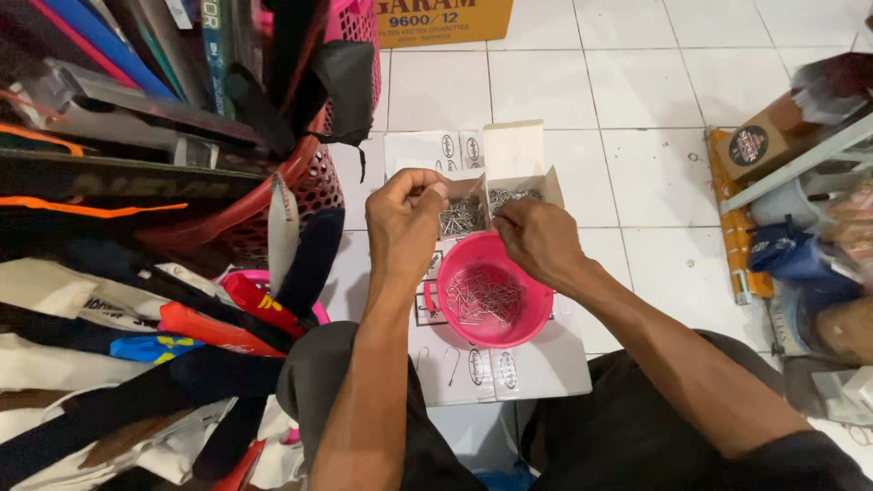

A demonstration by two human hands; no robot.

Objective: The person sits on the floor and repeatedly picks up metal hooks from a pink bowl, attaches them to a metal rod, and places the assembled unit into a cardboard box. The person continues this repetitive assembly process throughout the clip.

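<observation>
The small open box of thin metal clips sits on flattened white cartons on the tiled floor, just beyond the far rim of a pink bowl that holds a loose scatter of the same clips. The box has two compartments side by side, both filled, with its lid flap standing up behind.

The left hand hovers at the box's left compartment, its grip pinched together, thumb against fingertips; it seems to hold a clip or two, though they are too small to make out for sure. The right hand is over the right compartment, fingers curled down and together into the clips, knuckles toward the camera; what it has pinched cannot be told.

Both hands are right at the box, one per compartment, so neither is clearly nearer. The bowl lies directly toward the person from both grips, between the forearms.

To the left, a red mesh basket and folded cloth crowd close.
</observation>
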